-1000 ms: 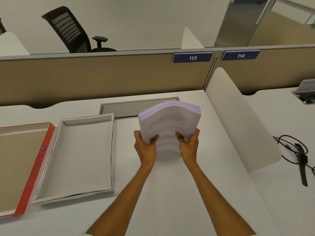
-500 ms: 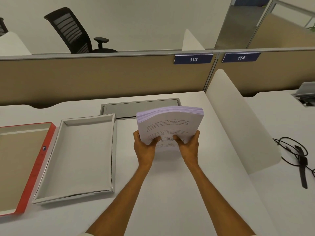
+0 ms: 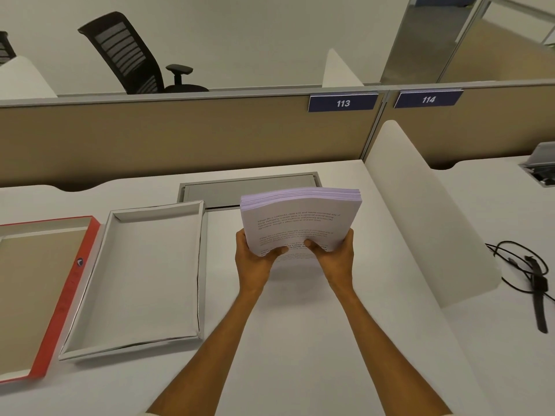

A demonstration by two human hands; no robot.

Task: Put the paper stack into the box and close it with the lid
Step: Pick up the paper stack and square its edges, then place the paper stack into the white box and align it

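A thick stack of printed white paper [image 3: 300,219] is held above the desk, its far edge tipped up. My left hand [image 3: 255,261] grips its near left corner and my right hand [image 3: 335,258] grips its near right corner, thumbs on the top sheet. The open white box [image 3: 135,280] lies flat on the desk to the left of the stack, with nothing inside. Further left lies the red-rimmed lid [image 3: 69,292], turned inside up, partly cut off by the frame's left edge.
A grey cable hatch [image 3: 228,192] is set in the desk behind the stack. A white divider panel [image 3: 426,220] bounds the desk on the right; beyond it lie black cables and a strap [image 3: 531,277]. A tan partition [image 3: 180,139] runs along the back.
The stack has tilted from steeply upright toward flatter, with its top edge lowering slightly. Both hands keep the same grip on its near edge.
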